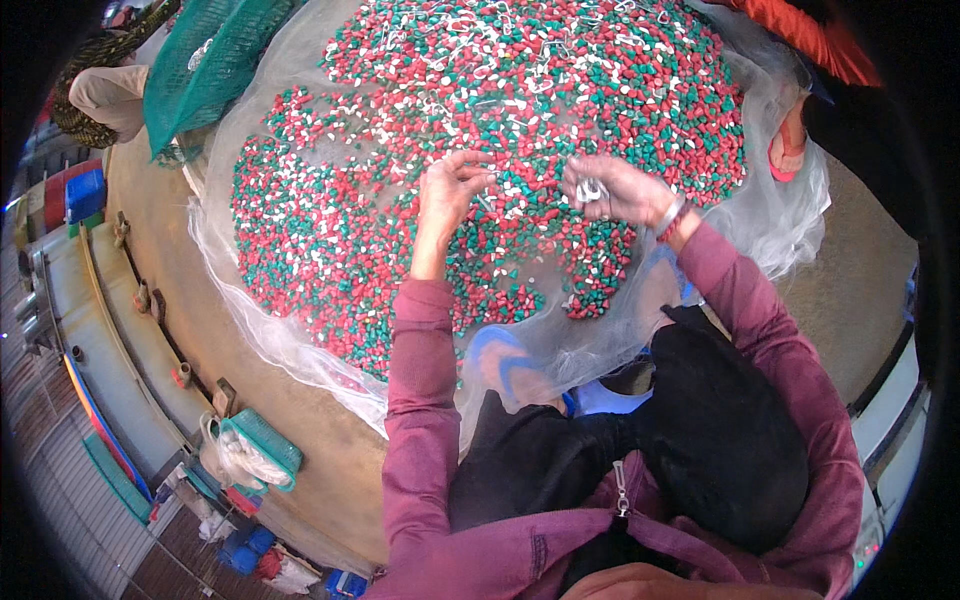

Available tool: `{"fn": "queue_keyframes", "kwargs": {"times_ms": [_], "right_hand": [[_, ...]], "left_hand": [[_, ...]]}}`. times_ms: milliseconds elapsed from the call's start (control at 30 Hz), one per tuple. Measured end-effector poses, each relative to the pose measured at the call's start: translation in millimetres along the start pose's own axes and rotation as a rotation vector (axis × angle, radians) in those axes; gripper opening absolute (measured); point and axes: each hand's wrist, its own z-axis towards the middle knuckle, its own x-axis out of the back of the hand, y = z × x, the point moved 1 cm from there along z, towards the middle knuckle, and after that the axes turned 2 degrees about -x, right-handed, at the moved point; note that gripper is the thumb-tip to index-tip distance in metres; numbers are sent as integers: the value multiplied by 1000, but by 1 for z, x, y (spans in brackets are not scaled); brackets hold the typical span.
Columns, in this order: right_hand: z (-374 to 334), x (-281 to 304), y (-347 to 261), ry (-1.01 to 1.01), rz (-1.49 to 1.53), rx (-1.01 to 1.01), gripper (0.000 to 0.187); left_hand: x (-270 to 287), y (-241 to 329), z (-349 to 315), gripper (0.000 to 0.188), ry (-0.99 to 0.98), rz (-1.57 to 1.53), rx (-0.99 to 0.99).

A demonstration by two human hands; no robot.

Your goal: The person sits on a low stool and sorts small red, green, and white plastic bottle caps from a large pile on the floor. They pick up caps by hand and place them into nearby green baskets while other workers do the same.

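Observation:
A wide heap of small red, green and white plastic pieces (690, 120) covers a translucent sheet (290, 335) in front of me. Over the middle of the heap, my left hand (453, 192) has bent fingers with a gap between them, and I see nothing held there. To its right, my right hand (625, 188) curls around a few white looped plastic bits (590, 190), partly hidden by the fingers. More thin white looped strips (490, 55) lie scattered across the far part of the heap.
Green netting (200, 75) hangs beside a seated person at the far left. Another person's orange sleeve (815, 40) is at the far right. On the left floor stand a green basket (265, 450) with white material and a blue container (85, 195). The sheet reaches my knees.

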Motion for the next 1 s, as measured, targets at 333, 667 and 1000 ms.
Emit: {"fn": "queue_keyframes", "kwargs": {"times_ms": [333,667,1000], "right_hand": [[89,-6,-74,485,-1472,432,31],[81,-21,-13,320,-2025,477,11],[35,-35,-21,231,-1218,486,34]], "left_hand": [[33,13,-41,10,35,-1047,44],[-17,-52,-103,49,91,674,253],[-27,-44,-87,27,156,531,69]]}}
